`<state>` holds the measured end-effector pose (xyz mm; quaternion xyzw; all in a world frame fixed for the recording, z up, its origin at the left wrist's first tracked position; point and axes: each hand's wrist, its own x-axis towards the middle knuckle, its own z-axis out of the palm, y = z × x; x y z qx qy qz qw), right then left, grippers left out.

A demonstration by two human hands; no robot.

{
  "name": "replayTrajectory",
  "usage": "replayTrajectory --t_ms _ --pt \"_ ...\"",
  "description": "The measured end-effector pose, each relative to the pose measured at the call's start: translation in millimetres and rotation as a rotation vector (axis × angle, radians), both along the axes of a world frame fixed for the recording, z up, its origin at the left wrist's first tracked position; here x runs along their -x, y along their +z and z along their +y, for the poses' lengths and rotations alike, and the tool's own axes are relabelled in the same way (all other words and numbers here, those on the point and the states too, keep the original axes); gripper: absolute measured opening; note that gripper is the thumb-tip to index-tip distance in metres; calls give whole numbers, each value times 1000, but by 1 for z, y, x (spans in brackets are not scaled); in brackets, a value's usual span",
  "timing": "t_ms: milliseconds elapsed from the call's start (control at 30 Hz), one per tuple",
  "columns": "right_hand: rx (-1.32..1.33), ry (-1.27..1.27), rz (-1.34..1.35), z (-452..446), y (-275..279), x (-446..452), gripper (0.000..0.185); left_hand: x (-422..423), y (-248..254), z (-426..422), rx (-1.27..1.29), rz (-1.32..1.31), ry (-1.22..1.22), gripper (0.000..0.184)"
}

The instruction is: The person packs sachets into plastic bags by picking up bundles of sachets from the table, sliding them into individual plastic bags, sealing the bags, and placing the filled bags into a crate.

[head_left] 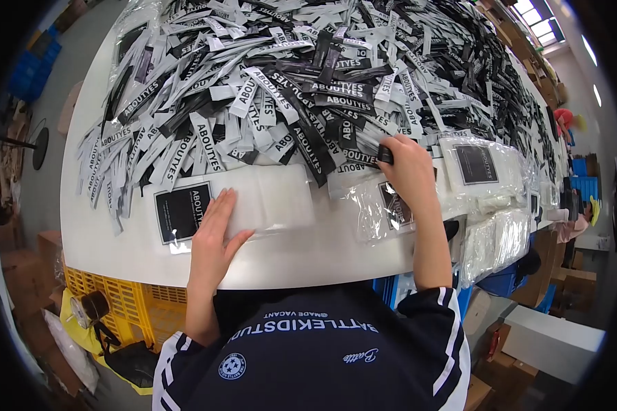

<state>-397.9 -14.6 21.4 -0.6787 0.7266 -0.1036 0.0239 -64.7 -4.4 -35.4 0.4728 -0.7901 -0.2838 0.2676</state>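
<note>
My left hand (216, 226) lies flat with its fingers stretched out on a clear plastic bag (281, 198). A black "ABOUTYES" card (184, 211) shows through the bag's left end. My right hand (408, 168) has its fingers curled at the near edge of a big pile of black and white printed strips (253, 103). A small dark thing (385, 153) shows at its fingertips, but its kind is unclear. Below that hand, another clear bag (370, 219) with a dark card in it lies on the table, partly behind my right forearm.
Stacked clear bags with a black card (478, 164) lie on the white table (288, 264) at the right, more bagged plastic (495, 240) hanging over its edge. A yellow crate (120, 298) stands below at the left. A person in pink (572, 226) is far right.
</note>
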Motion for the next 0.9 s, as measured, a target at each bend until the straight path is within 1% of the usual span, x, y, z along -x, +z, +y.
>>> replayTrajectory --t_ms 33,67,100,200,233,300,333,367,433,467,533,633,667,733,767,833,867,900 --pt "-6 6 5 5 8 -1 21 1 2 0 -33 13 9 57" --pt "-10 12 13 11 13 1 20 0 0 -1 -2 -5 -17 57" --pt "80 102 45 19 12 7 14 -2 -3 -3 28 -23 -40 57" --pt "-161 -244 -422 38 42 -5 15 -2 -10 0 80 -54 -59 56" --pt "-55 -221 -487 48 39 -6 10 -2 -11 1 92 -58 -55 56" --pt "148 -43 -659 73 17 -15 11 1 -2 5 67 -54 -64 57" --pt "232 152 -665 80 8 -25 13 3 5 8 54 -53 -70 57" --pt "100 217 -672 90 10 -36 15 6 11 13 114 9 -139 61" --pt "126 344 -857 99 0 -67 20 18 25 25 222 128 -291 68" --pt "47 288 -907 103 1 -78 17 33 34 33 187 210 -397 65" --pt "-41 -94 -1341 109 -11 -104 13 57 37 45 174 152 -468 60" --pt "-121 -285 -1521 100 -7 -103 11 55 26 44 97 -93 -415 50" --pt "-62 -349 -1676 103 -11 -100 15 54 27 44 -73 28 -414 44" --pt "119 -250 -2051 104 -13 -88 24 55 29 45 -414 275 -389 34" --pt "159 -275 -1868 106 -13 -83 36 52 29 44 -688 438 -390 32" --pt "86 -127 -1733 103 -8 -85 35 47 31 45 -1242 769 -372 31" --pt "52 -56 -1664 103 -7 -86 36 46 33 45 -1304 815 -408 32" --pt "-25 -6 -1691 103 -7 -89 41 46 35 44 -1365 859 -446 34"
